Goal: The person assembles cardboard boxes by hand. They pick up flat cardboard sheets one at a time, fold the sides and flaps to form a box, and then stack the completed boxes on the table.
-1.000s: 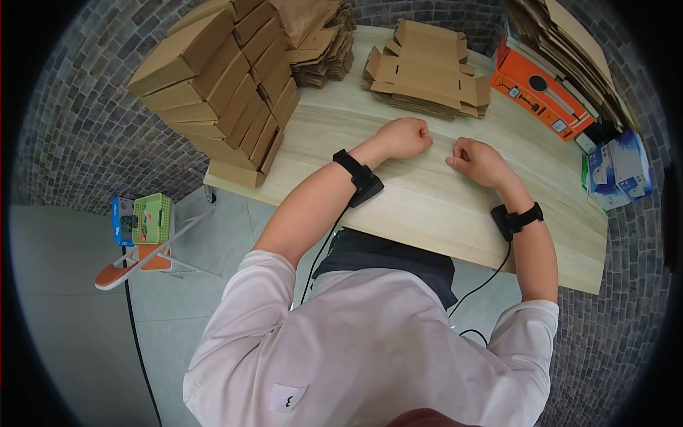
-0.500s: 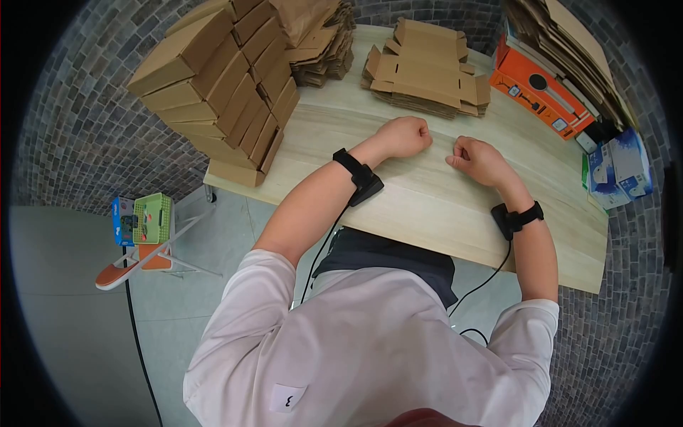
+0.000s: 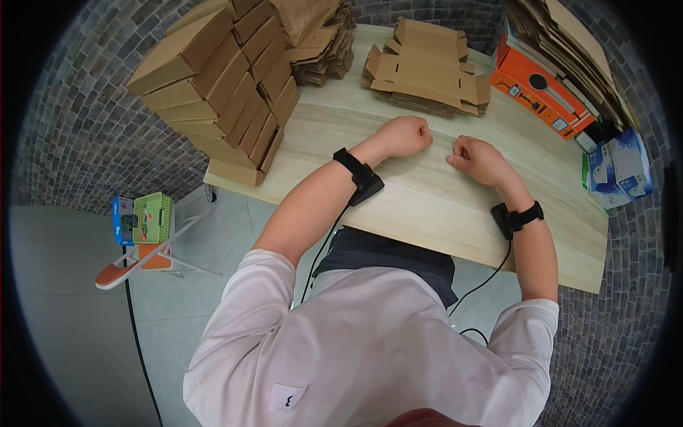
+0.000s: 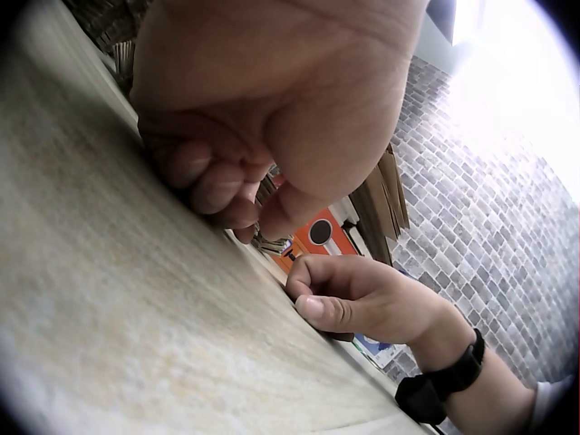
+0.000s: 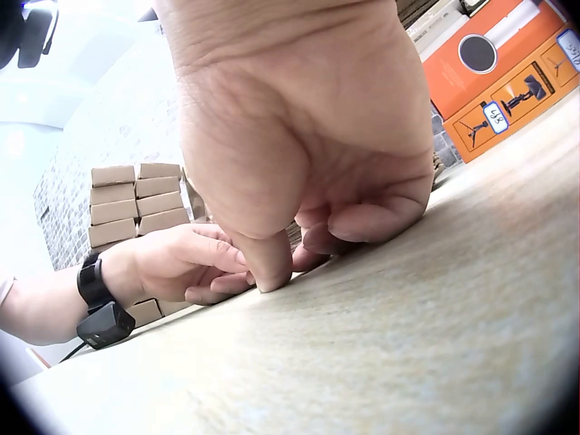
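Note:
My left hand (image 3: 405,136) rests on the pale wooden table (image 3: 427,192), its fingers loosely curled with nothing in them. Opposite it, my right hand (image 3: 482,161) lies on the same tabletop, also loosely curled and holding nothing. A short gap separates the two hands in the head view. From the left wrist, the curled fingers (image 4: 217,186) show close over the wood; the right wrist view has the right thumb (image 5: 267,263) touching the surface. Just beyond the hands lies a stack of flattened cardboard boxes (image 3: 420,71) with slots and flaps.
Folded cardboard boxes (image 3: 220,92) are piled high at the left, beside more flat cardboard (image 3: 324,53). At the right stand an orange box (image 3: 537,89), upright cardboard sheets (image 3: 569,43) and a blue-and-white package (image 3: 619,171). A green basket (image 3: 153,217) sits on a chair off the table's left.

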A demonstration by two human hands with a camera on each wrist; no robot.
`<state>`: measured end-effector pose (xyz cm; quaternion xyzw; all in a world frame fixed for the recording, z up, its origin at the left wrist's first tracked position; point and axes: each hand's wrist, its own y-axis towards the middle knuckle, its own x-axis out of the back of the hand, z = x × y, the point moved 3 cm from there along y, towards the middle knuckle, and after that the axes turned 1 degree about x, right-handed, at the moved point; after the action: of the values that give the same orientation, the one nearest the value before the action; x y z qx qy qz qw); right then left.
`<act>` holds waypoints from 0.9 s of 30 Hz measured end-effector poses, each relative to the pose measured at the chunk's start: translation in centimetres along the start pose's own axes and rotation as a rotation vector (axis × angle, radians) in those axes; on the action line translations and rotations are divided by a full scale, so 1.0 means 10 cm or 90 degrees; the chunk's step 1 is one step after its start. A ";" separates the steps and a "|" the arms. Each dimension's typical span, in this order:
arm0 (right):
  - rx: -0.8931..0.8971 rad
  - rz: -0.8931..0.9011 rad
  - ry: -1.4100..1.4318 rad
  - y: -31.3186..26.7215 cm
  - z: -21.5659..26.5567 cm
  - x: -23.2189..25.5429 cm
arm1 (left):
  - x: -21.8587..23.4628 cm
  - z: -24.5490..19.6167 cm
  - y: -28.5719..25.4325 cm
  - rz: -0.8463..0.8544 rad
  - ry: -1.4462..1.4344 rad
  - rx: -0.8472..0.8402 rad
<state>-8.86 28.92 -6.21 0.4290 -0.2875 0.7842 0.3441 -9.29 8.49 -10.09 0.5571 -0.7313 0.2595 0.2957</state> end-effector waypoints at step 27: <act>-0.020 0.004 -0.001 -0.01 0.02 0.01 | 0.00 0.00 -0.01 -0.003 0.001 0.002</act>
<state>-8.72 28.86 -5.99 0.4230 -0.3017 0.7804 0.3479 -9.22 8.49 -10.09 0.5588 -0.7297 0.2603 0.2959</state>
